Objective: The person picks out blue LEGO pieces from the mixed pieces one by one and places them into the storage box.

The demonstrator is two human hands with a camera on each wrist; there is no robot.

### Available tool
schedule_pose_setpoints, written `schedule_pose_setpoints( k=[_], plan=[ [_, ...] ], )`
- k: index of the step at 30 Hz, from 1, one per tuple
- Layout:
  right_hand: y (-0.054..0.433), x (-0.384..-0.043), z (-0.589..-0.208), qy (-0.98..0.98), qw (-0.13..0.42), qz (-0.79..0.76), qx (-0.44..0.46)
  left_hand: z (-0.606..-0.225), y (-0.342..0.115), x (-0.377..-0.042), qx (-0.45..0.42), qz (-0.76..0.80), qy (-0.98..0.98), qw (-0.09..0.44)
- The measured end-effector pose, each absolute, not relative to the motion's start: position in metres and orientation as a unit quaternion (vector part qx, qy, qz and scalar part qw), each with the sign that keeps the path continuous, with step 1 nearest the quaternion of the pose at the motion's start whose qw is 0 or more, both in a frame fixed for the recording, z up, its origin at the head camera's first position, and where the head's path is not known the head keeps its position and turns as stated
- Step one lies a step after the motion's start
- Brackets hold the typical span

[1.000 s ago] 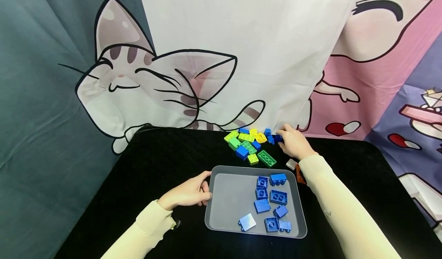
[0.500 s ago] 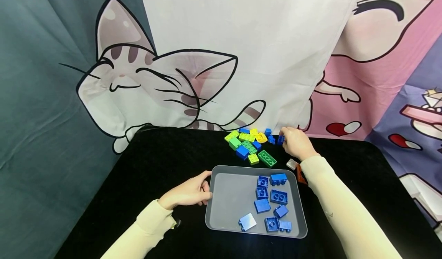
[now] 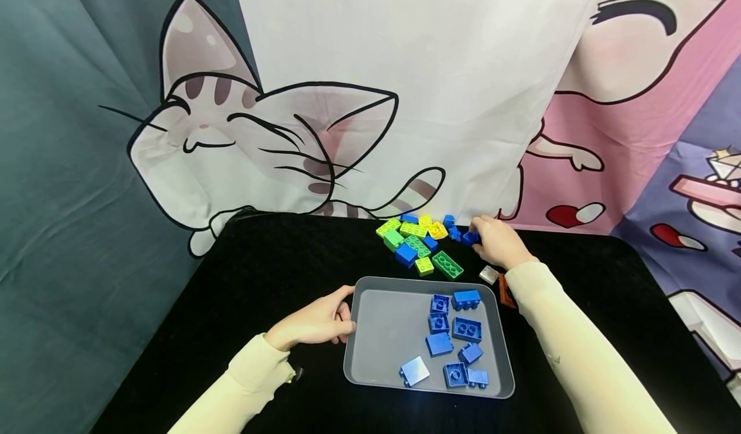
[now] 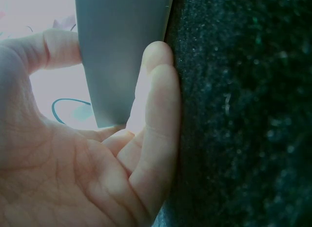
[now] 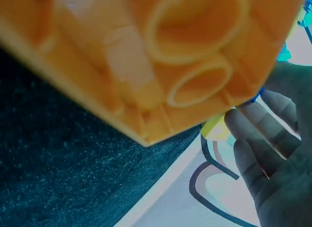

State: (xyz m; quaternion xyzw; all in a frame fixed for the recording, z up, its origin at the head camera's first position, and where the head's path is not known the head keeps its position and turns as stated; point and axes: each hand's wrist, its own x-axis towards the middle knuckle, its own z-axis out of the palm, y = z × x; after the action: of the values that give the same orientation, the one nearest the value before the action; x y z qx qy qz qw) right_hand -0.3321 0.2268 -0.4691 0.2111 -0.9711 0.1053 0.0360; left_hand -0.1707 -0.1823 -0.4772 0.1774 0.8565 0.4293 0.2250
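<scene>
My left hand (image 3: 315, 319) holds the left rim of a grey tray (image 3: 379, 337). In the left wrist view, the thumb lies on one side of the tray's wall (image 4: 114, 56) and the fingers on the other. Several blue toy building bricks (image 3: 467, 330) lie in the tray's right half, some with their hollow undersides up. At the back of the table, my right hand (image 3: 500, 244) pinches a dark blue brick (image 3: 470, 238) with its fingertips. Only a sliver of blue shows past the fingers (image 5: 251, 132) in the right wrist view.
Left of the right hand lies a loose group of green, yellow and blue bricks, among them a long green brick (image 3: 448, 265). A clear brick (image 3: 489, 275) and an orange brick (image 3: 506, 292) lie by the right forearm. A printed cloth (image 3: 347, 132) hangs behind the black table.
The dark blue brick under my right hand stood more upright half a second ago and now lies lower, tipped over. The right hand has shifted slightly right; the left hand and tray stay still.
</scene>
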Motion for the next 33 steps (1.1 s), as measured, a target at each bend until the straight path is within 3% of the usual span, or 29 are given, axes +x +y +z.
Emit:
schedule_pose_setpoints(
  k=[18, 33],
  plan=[
    [0.224, -0.318, -0.461, -0.97, 0.032, 0.084, 0.224, -0.477, -0.181, -0.171, 0.178, 0.433, 0.854, 0.227],
    [0.203, -0.256, -0.445, -0.944, 0.131, 0.12, 0.278, -0.478, -0.183, -0.171, 0.179, 0.431, 0.855, 0.226]
  ],
)
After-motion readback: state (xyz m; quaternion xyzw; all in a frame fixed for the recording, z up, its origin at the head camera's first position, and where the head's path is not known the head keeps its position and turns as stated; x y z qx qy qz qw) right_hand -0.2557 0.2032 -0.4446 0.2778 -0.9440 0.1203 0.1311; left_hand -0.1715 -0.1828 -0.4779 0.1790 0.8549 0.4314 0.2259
